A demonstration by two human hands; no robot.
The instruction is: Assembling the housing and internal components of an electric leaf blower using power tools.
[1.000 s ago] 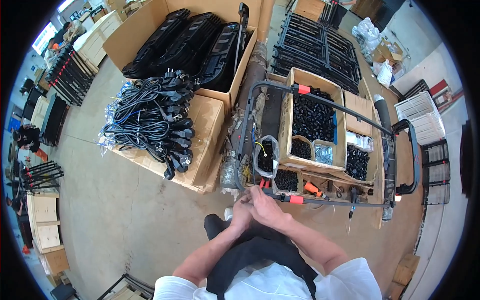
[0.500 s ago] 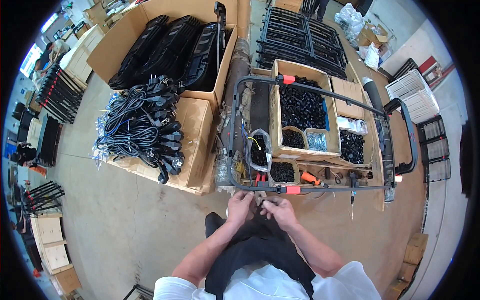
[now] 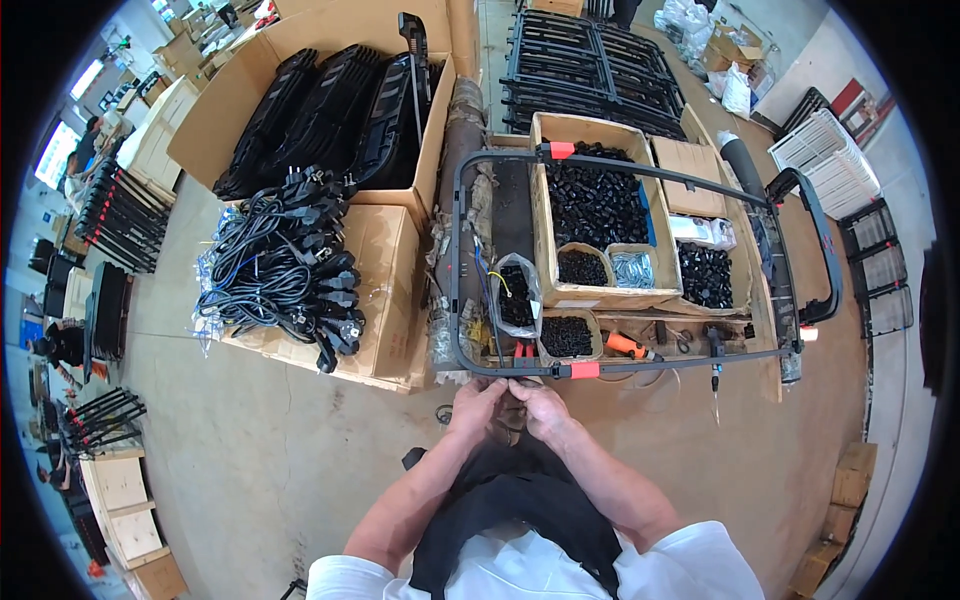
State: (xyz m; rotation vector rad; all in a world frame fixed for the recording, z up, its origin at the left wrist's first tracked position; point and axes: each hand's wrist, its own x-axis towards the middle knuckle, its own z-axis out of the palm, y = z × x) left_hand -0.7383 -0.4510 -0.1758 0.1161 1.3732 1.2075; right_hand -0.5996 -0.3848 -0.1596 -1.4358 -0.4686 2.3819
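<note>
Close together at the near bar of a black tubular frame [image 3: 660,364], my left hand [image 3: 478,406] and my right hand [image 3: 544,408] are both closed, fingertips pinched. Whatever is between them is hidden by the fingers. The frame carries red sleeves and lies across the bench, with an upright bent section at its right end. Just beyond my hands are red-handled pliers [image 3: 524,349], a clear bag of small black parts [image 3: 516,300] and a tub of tiny black pieces [image 3: 567,336]. A loose blue and yellow wire [image 3: 497,278] hangs inside the frame's left end.
A bundle of black power cords [image 3: 280,270] lies on a cardboard box [image 3: 385,290] to the left. Behind it stands a large carton [image 3: 435,150] of black mouldings. Right of centre, a carton [image 3: 540,215] holds black plastic parts. An orange tool [image 3: 628,345] lies near the bench's front.
My hands have drawn together and moved slightly up against the near bar; they were lower and farther apart. The view has shifted a little.
</note>
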